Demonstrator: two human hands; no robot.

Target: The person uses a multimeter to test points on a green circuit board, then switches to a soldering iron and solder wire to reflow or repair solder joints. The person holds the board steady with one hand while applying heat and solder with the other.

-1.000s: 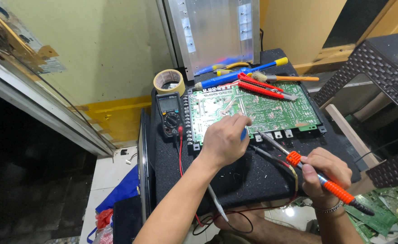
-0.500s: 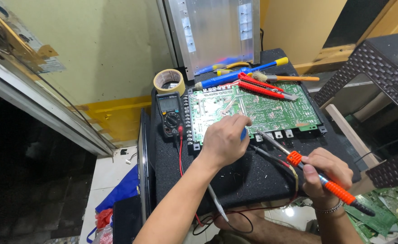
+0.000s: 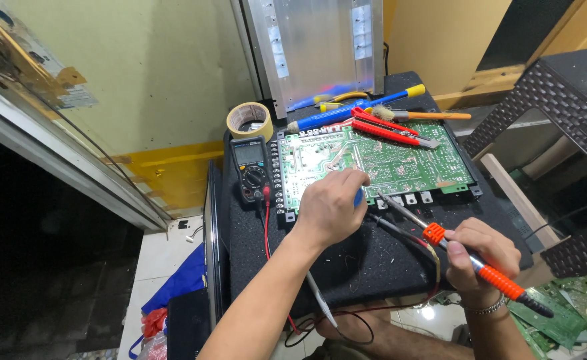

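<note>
Gripped in the right hand, an orange-handled soldering iron slanted up and left, its metal tip reaching the near edge of the green board. Fingers were wrapped tight around the handle, and a bracelet circled that wrist. Just left, the left hand rested on the board's near edge, fingers curled shut on a small blue thing that was mostly hidden. Board and hands sat on a black mat. Left of the board lay a multimeter with a red lead trailing toward the person. Beyond it sat a tape roll. At the far edge lay a red cutter, a blue screwdriver and a brush.
</note>
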